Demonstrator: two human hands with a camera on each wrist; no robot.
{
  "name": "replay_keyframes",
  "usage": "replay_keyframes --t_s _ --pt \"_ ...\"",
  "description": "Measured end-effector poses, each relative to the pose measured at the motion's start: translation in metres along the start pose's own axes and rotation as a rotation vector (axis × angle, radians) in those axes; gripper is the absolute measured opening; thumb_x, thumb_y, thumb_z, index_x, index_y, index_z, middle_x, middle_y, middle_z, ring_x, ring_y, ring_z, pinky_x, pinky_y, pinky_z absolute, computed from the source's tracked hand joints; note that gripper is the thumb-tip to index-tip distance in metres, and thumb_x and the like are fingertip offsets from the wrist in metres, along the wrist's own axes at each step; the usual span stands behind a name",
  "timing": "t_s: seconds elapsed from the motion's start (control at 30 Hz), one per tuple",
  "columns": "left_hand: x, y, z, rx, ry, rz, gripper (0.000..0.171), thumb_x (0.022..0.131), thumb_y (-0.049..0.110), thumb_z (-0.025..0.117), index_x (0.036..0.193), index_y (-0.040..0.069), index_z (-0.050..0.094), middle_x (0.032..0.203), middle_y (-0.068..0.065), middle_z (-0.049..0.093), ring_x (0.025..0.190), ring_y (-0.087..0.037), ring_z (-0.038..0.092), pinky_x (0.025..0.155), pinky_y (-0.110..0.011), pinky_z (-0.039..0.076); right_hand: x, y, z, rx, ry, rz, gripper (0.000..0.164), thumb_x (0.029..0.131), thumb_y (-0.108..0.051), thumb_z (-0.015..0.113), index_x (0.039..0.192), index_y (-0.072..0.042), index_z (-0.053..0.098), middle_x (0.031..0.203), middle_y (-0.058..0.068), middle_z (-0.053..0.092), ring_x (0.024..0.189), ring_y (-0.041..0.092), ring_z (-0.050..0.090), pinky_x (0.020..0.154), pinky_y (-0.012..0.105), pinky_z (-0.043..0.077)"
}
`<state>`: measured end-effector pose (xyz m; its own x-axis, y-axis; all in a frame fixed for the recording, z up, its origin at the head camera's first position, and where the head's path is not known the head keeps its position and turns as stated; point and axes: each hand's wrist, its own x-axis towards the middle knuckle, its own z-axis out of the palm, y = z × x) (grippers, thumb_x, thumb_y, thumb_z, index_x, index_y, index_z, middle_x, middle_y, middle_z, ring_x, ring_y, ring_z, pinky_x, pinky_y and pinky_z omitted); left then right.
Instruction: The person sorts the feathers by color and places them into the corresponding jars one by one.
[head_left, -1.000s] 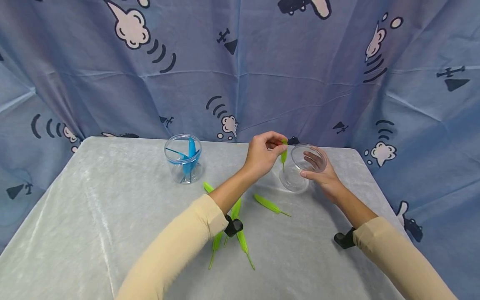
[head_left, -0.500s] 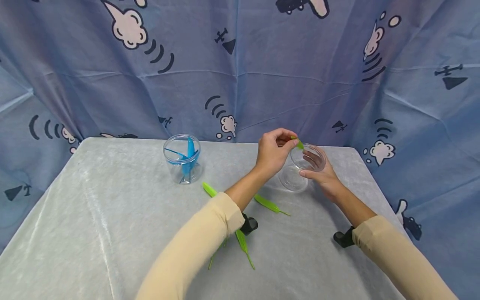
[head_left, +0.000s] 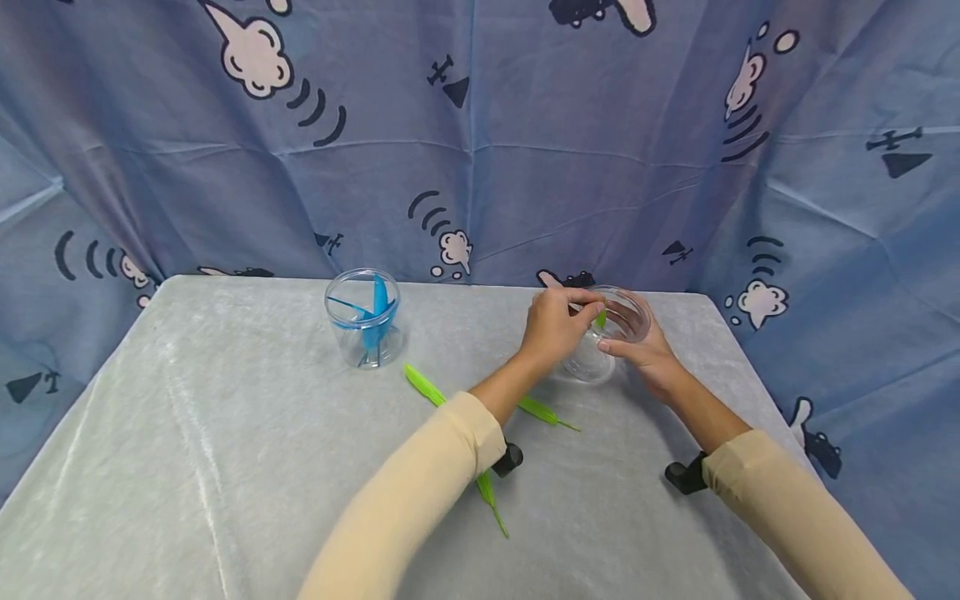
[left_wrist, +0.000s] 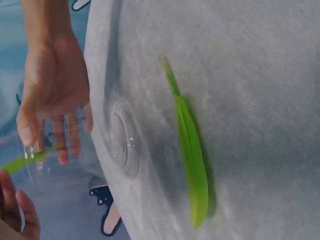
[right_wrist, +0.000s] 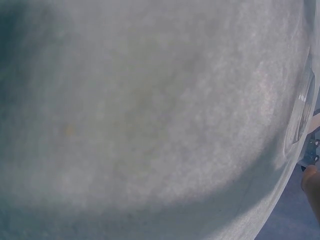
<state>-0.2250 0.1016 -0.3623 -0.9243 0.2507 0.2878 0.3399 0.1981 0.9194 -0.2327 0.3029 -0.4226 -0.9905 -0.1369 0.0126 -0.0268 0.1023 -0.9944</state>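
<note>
My left hand (head_left: 555, 325) pinches a green feather (head_left: 602, 317) at the mouth of a clear plastic cup (head_left: 588, 367). My right hand (head_left: 648, 350) holds that cup near the rim, thumb on the near side and fingers behind. In the left wrist view the held feather (left_wrist: 22, 162) points into the cup, with the right hand (left_wrist: 57, 80) behind the clear wall. Another green feather (left_wrist: 192, 160) lies on the cloth. More green feathers (head_left: 423, 385) are partly hidden under the left forearm. Only an edge of the cup (right_wrist: 302, 110) shows in the right wrist view.
A second clear cup (head_left: 365, 333) stands at the back left with blue feathers (head_left: 378, 317) in it. Grey cloth (head_left: 225, 417) covers the table. A blue printed curtain (head_left: 480, 150) hangs right behind the back edge.
My left hand has moved right and then down with the feather, from beside the cup to its mouth. The right hand and the cup have stayed put.
</note>
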Motion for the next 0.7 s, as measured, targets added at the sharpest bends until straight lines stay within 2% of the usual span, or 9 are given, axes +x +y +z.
replay_keyframes --t_s 0.13,0.37,0.53,0.7 --pt "-0.001 -0.002 0.003 0.051 -0.031 -0.014 0.020 0.097 0.017 0.066 0.111 0.006 0.077 0.103 -0.004 0.075 0.072 -0.004 0.062 0.056 -0.016 0.047 0.000 0.000 0.001 -0.006 0.003 -0.002 0.090 0.088 0.008 0.067 0.156 -0.019 0.016 0.158 0.017 0.025 0.146 0.028 0.023 0.118 0.058 0.008" --pt "-0.002 -0.004 0.005 0.063 -0.115 -0.062 0.025 0.101 0.020 0.062 0.116 0.005 0.075 0.087 -0.007 0.075 0.061 -0.006 0.061 0.052 -0.017 0.044 0.000 0.001 0.001 0.007 -0.007 -0.018 0.089 0.088 0.010 0.065 0.156 -0.018 0.016 0.159 0.021 0.021 0.144 0.026 0.025 0.118 0.059 0.008" --pt "-0.005 -0.004 0.003 0.033 -0.165 -0.046 0.028 0.101 0.021 0.060 0.122 0.007 0.072 0.111 -0.004 0.073 0.068 -0.008 0.065 0.058 -0.018 0.048 -0.001 0.002 0.000 0.014 -0.013 -0.022 0.088 0.089 0.009 0.065 0.156 -0.019 0.015 0.159 0.018 0.021 0.145 0.025 0.023 0.118 0.059 0.008" --pt "-0.007 -0.006 -0.010 -0.053 -0.191 -0.018 0.028 0.101 0.020 0.061 0.124 0.007 0.070 0.114 -0.003 0.071 0.077 -0.017 0.069 0.063 -0.020 0.052 -0.001 0.001 0.000 0.018 -0.009 -0.014 0.089 0.089 0.010 0.065 0.157 -0.018 0.015 0.158 0.017 0.024 0.146 0.028 0.022 0.118 0.059 0.008"
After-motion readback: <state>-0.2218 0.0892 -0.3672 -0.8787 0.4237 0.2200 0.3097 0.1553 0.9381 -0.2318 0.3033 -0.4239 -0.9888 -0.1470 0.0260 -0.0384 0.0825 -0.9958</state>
